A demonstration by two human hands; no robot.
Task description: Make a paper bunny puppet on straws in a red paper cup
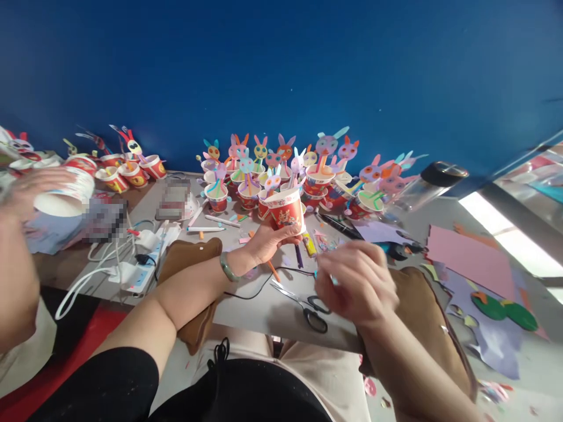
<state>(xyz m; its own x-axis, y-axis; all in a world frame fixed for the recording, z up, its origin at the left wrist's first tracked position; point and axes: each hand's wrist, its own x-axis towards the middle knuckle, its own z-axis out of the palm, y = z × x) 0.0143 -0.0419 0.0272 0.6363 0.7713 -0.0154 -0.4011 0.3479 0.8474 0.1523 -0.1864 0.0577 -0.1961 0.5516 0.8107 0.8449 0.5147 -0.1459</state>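
My left hand [272,239] is wrapped round a red paper cup [285,213] with a white rim and a printed picture, raised a little above the table. Behind the cup's rim, a pale paper rabbit [298,162] stands upright; I cannot tell whether it belongs to this cup. My right hand [356,284], blurred by motion, hovers right of the cup with its fingers curled in. Something small and light blue shows by its thumb, but what it pinches is unclear. Black-handled scissors [303,305] lie on the table between my forearms, partly spread.
Several cups with paper rabbits [250,190] line the wall. Left are a power strip [145,266] and another person's hand [33,187] by a white cup. Markers [206,229], a clear bottle [422,184], pink paper [470,258] and brown cushions [422,316] surround the work area.
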